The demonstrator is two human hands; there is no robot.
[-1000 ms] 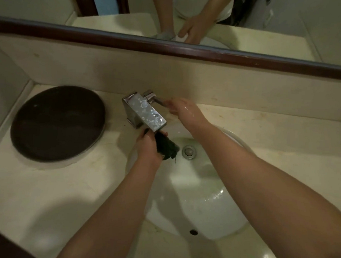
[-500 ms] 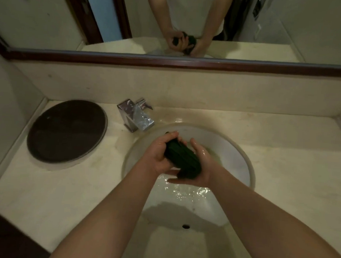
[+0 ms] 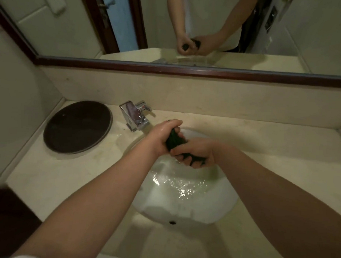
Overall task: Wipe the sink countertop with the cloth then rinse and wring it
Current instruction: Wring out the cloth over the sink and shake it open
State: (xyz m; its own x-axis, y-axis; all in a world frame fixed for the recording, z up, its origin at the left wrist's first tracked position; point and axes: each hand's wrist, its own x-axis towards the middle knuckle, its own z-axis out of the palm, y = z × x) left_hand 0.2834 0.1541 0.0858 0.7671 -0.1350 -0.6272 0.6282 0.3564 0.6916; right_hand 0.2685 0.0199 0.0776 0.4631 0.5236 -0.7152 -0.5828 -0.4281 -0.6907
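Note:
A dark green cloth [image 3: 174, 140] is bunched into a tight roll above the white sink basin [image 3: 220, 209]. My left hand [image 3: 161, 137] grips its upper end and my right hand [image 3: 194, 153] grips its lower end, fingers curled round it. Most of the cloth is hidden inside the two fists. Water ripples in the basin below the hands. The beige countertop [image 3: 66, 180] surrounds the sink.
A chrome faucet [image 3: 134, 114] stands at the sink's back left. A round dark tray [image 3: 78, 126] lies on the counter's left side. A mirror [image 3: 192, 26] with a dark wooden frame runs along the back wall. The counter's front edge is close below my forearms.
My right hand left the faucet handle and joined my left hand on the cloth. Both hands moved over the basin, and their grip has since turned along the rolled cloth.

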